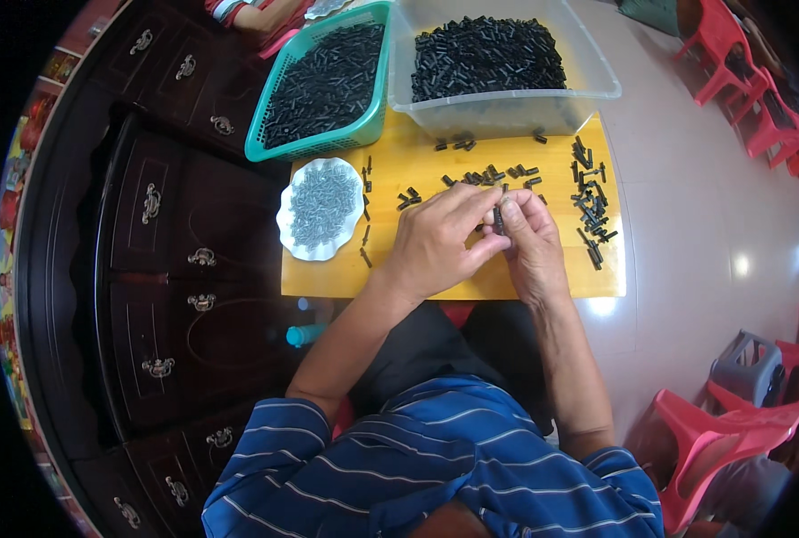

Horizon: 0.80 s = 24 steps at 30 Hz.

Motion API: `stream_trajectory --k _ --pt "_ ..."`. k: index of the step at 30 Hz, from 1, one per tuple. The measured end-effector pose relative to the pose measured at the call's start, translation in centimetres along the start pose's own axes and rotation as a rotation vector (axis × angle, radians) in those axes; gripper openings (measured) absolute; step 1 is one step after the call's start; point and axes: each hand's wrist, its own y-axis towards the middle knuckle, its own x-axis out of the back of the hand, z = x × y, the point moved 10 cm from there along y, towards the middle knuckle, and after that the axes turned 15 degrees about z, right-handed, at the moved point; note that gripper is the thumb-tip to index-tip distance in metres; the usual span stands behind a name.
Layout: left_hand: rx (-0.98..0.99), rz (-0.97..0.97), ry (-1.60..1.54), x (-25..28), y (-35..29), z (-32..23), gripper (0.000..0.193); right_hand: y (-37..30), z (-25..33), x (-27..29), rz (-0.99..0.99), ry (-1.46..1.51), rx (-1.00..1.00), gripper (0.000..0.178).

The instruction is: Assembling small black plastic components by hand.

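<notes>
Head view, the only one we have: taking the white scalloped plate [286,221] as reference, both hands are to its right, over the yellow table [328,282]. The small black piece [499,218] is up between them, roughly upright. Our right hand [534,240] has it pinched between thumb and bent fingers. Our left hand [437,235] closes in from the other side, thumb by the piece's lower end, forefinger by the upper; can't tell whether those fingers actually grip or just steady. Something thin sticks up at the top; can't tell if it's a second part. Step in hand, our read: two-handed fingertip work on one piece. To do it well: anchor with the right pinch, let the left do the fine moves, line any push up with the piece's long axis so it doesn't cock. Light pressure; short round stock probably rolls and skids. Watch the left palm, it hides part of the work. Supply: small clear-grey bits on the plate, more black pieces in the green basket [326,149] just beyond it and in the clear bin [507,118] beyond and right. The loose black cluster [594,204] sits well right of the plate; let's not sweep it with a sleeve.
</notes>
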Motion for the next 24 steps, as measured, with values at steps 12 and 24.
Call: stream_trajectory --k 12,24 --pt "0.036 -0.036 0.041 0.8 -0.2 0.1 0.022 -0.3 0.0 -0.1 -0.010 -0.113 0.010 0.013" --pt "-0.022 -0.006 0.069 1.2 0.4 0.0 0.019 0.0 -0.8 -0.3 0.005 0.019 -0.091 0.016"
